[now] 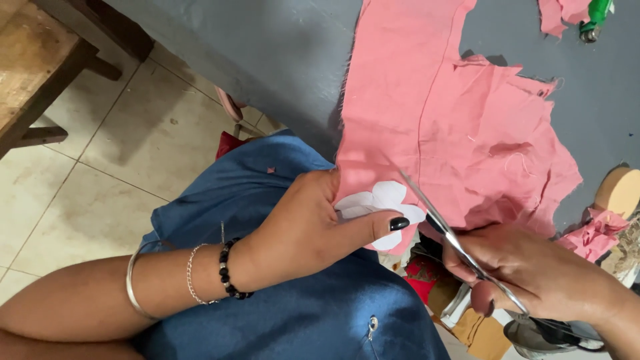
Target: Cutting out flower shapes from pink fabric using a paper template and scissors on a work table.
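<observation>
Most of the cutting looks undone: our left hand (pixel 303 230) pinches the white petal-shaped template (pixel 381 208) onto the pink cloth (pixel 453 133) at the desk (pixel 587 87) edge, while our right hand (pixel 533 267) grips parted scissors (pixel 443 227) beside it.

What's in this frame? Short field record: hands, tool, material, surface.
left hand: pinches white flower-shaped paper template against pink fabric
right hand: holds scissors, blades open near the template
pink fabric: lies on grey table, edge hanging over the person's lap
nearby: pink scraps, roll of tape at right
wrist: bangle and bead bracelets on left arm
</observation>
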